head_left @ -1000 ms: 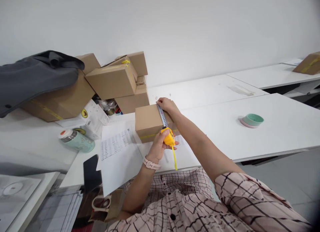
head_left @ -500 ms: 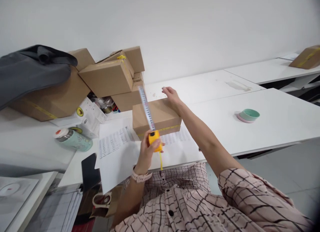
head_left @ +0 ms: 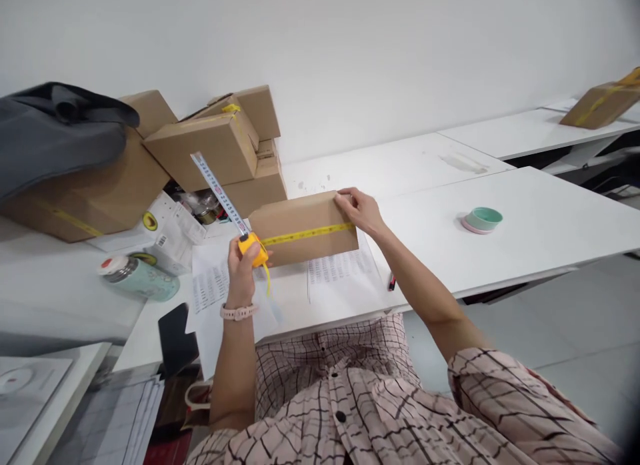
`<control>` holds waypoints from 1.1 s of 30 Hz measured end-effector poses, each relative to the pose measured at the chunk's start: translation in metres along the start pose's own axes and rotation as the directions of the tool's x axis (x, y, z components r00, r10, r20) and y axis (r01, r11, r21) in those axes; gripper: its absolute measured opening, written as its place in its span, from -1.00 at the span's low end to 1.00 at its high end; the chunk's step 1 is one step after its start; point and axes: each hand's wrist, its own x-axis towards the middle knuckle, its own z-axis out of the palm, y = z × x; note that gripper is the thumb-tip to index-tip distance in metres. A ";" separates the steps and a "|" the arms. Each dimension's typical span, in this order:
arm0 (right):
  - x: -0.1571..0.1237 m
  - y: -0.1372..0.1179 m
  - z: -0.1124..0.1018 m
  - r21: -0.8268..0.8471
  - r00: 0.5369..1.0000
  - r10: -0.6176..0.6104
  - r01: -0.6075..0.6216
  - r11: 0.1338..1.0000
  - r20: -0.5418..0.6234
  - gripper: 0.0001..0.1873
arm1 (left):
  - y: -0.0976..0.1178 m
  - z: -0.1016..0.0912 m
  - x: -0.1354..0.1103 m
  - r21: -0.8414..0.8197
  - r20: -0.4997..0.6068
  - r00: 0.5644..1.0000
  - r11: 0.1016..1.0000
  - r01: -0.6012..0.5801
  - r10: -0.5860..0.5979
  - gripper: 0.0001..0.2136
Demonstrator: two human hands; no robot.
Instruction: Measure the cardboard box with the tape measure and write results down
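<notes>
My left hand (head_left: pixel 242 273) is closed around a yellow tape measure (head_left: pixel 253 250), whose blade (head_left: pixel 220 195) sticks out up and to the left. A short yellow strap hangs from its case. With thumb and fingers, my right hand (head_left: pixel 364 213) grips the upper right edge of a brown cardboard box (head_left: pixel 305 218). The box is tilted so that its side with a yellow tape strip (head_left: pixel 305 235) faces me. Its left end lies right behind the tape measure; whether my left hand touches it I cannot tell. Printed sheets (head_left: pixel 345 278) lie under and in front of the box.
Several cardboard boxes (head_left: pixel 205 148) are stacked at the back left beside a dark grey bag (head_left: pixel 60 138). A mint bottle (head_left: pixel 143 278) and a black phone-like slab (head_left: pixel 177 341) lie at left. A small cutter (head_left: pixel 392 281) lies near my right forearm; a green bowl (head_left: pixel 485 218) stands farther right.
My right hand has come down onto the box's right edge, and the box has tipped so its taped side shows more. My left hand has moved left with the tape measure.
</notes>
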 end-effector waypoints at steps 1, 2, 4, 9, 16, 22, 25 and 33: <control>0.011 -0.005 -0.001 -0.051 1.000 -0.011 0.010 0.999 -0.026 -0.50 | 0.005 0.001 0.008 0.005 0.007 1.000 1.000 -0.005 0.005 -0.49; 0.021 -0.008 -0.001 -0.116 0.998 -0.019 0.013 0.993 -0.057 -0.52 | 0.010 0.003 0.016 0.013 0.016 1.000 1.000 0.001 -0.001 -0.48; 0.039 -0.013 0.002 -0.259 0.992 -0.058 0.027 0.965 -0.114 -0.54 | 0.016 0.006 0.025 0.032 0.017 1.000 0.999 0.009 -0.009 -0.48; 0.066 -0.021 0.019 -0.387 0.972 -0.235 0.217 0.896 0.001 -0.62 | 0.017 0.025 -0.001 0.051 0.082 0.992 0.994 -0.097 0.092 -0.49; 0.067 -0.027 0.032 -0.386 0.956 -0.288 0.288 0.876 0.060 -0.47 | -0.031 0.063 -0.061 -0.008 0.469 0.859 0.972 0.236 -0.205 -0.49; 0.062 -0.029 0.033 -0.542 0.917 -0.362 0.391 0.743 0.166 -0.31 | -0.051 0.071 -0.069 -0.032 0.457 0.846 0.946 0.323 -0.274 -0.47; 0.064 -0.028 0.033 -0.550 0.907 -0.372 0.417 0.724 0.198 -0.37 | -0.052 0.071 -0.075 -0.025 0.470 0.834 0.940 0.339 -0.288 -0.46; 0.067 -0.018 0.037 -0.537 0.896 -0.401 0.438 0.721 0.192 -0.45 | -0.069 0.070 -0.085 -0.025 0.458 0.837 0.937 0.347 -0.298 -0.45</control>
